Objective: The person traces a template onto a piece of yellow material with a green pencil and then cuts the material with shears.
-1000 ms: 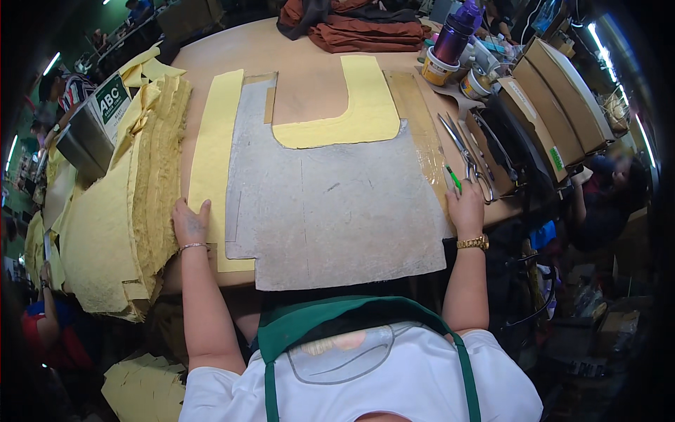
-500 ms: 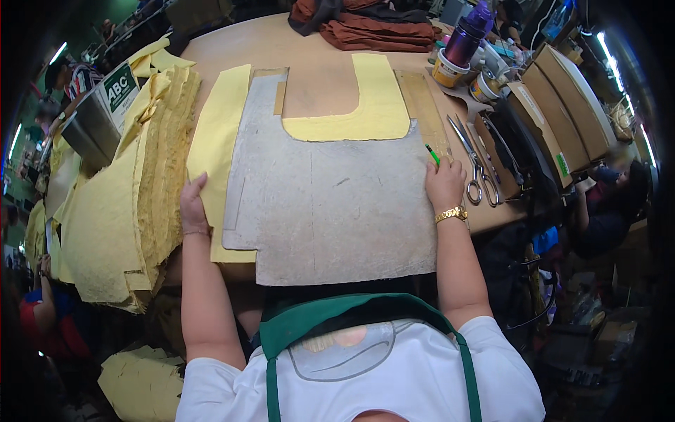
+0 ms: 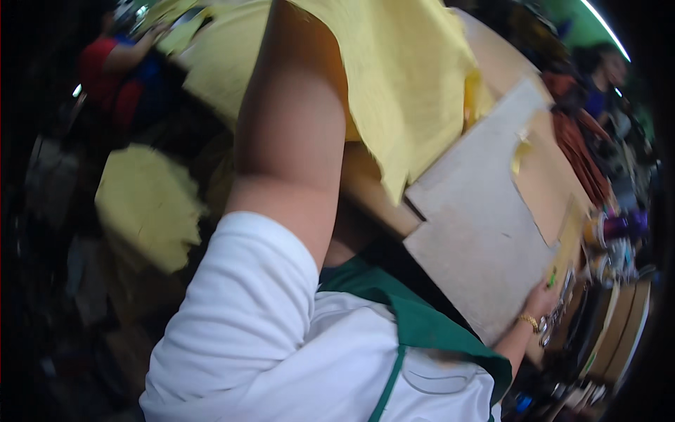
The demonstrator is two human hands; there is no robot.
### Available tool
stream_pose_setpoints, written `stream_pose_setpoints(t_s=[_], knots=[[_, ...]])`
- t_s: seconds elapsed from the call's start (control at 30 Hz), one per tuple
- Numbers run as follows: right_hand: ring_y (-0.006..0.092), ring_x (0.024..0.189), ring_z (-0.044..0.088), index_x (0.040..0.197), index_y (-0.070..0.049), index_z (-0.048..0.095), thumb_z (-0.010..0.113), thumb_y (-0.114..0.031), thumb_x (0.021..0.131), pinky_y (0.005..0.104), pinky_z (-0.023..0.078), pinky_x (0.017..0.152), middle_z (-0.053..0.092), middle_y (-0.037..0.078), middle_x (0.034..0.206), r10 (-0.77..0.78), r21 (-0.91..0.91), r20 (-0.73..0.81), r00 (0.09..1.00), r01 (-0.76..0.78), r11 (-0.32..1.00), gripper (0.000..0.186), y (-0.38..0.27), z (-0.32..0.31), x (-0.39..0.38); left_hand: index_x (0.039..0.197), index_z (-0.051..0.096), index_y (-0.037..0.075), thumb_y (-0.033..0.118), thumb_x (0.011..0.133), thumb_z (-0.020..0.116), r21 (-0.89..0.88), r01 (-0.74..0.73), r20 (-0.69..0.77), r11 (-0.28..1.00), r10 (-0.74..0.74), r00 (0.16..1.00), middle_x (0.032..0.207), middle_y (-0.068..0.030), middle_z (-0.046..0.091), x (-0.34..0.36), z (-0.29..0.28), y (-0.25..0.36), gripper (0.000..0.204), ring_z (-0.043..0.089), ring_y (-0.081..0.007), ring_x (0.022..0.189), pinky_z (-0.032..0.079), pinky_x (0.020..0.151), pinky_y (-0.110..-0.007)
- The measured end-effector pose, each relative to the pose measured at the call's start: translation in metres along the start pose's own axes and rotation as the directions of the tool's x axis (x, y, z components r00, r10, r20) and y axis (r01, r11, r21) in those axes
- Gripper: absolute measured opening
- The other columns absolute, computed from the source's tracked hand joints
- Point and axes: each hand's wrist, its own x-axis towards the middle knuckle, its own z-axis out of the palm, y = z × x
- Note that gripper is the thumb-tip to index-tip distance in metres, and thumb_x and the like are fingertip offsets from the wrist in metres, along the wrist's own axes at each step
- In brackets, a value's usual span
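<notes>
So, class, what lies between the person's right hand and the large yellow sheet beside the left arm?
The grey board lies between the right hand and the yellow sheet, as the head view shows.

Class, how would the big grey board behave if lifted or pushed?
The grey board would probably stay stiff, since its near edge juts past the table without drooping. It looks thin, so perhaps light for its size. Lying flat, it seems likelier to slide than tip.
</notes>
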Motion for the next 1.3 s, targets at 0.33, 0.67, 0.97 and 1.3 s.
stream_pose_setpoints(t_s=[0.33,0.67,0.97,1.3], knots=[[0.0384,0.087,0.053,0.106,-0.002,0.055,0.044,-0.042,0.082,0.0463,0.042,0.075,0.057,0.024,0.095,-0.022,-0.189,0.071,0.997,0.036,0.981,0.048,0.002,0.004,0.008,0.115,0.046,-0.003,0.03,0.084,0.042,0.869,0.494,-0.403,-0.016,0.556,0.727,0.118,-0.0195,0.048,-0.212,-0.221,0.321,0.045,0.047,-0.033,0.107,0.035,0.092,-0.038],[0.0393,0.088,0.051,0.098,0.005,0.055,0.048,-0.035,0.082,0.0452,0.041,0.078,0.056,0.024,0.093,-0.021,-0.156,0.069,0.997,0.031,0.987,0.044,0.011,0.007,0.009,0.111,0.049,-0.002,0.027,0.083,0.047,-0.105,0.755,-0.786,-0.647,0.52,0.336,0.117,-0.0189,0.049,-0.508,-0.27,0.414,0.04,0.047,-0.0319,0.107,0.036,0.091,-0.037],[0.0375,0.087,0.05,0.098,0.003,0.054,0.049,-0.025,0.081,0.0439,0.04,0.076,0.054,0.024,0.09,-0.04,-0.147,0.101,0.994,0.054,0.988,0.032,-0.011,0.007,0.01,0.108,0.052,-0.001,0.025,0.083,0.05,-0.07,0.722,-0.696,-0.688,0.552,0.459,0.115,-0.0184,0.05,-0.461,-0.284,0.444,0.036,0.048,-0.0309,0.106,0.037,0.09,-0.035],[0.0361,0.088,0.048,0.089,-0.001,0.054,0.053,-0.018,0.077,0.0435,0.038,0.078,0.051,0.019,0.087,0.02,0.124,-0.092,0.996,-0.008,0.992,0.021,-0.024,0.02,0.007,0.09,0.057,-0.002,0.014,0.079,0.058,0.889,-0.342,0.335,-0.305,-0.076,0.939,0.088,-0.0156,0.06,-0.055,-0.049,0.051,0.02,0.058,-0.0272,0.083,0.044,0.076,-0.031]])
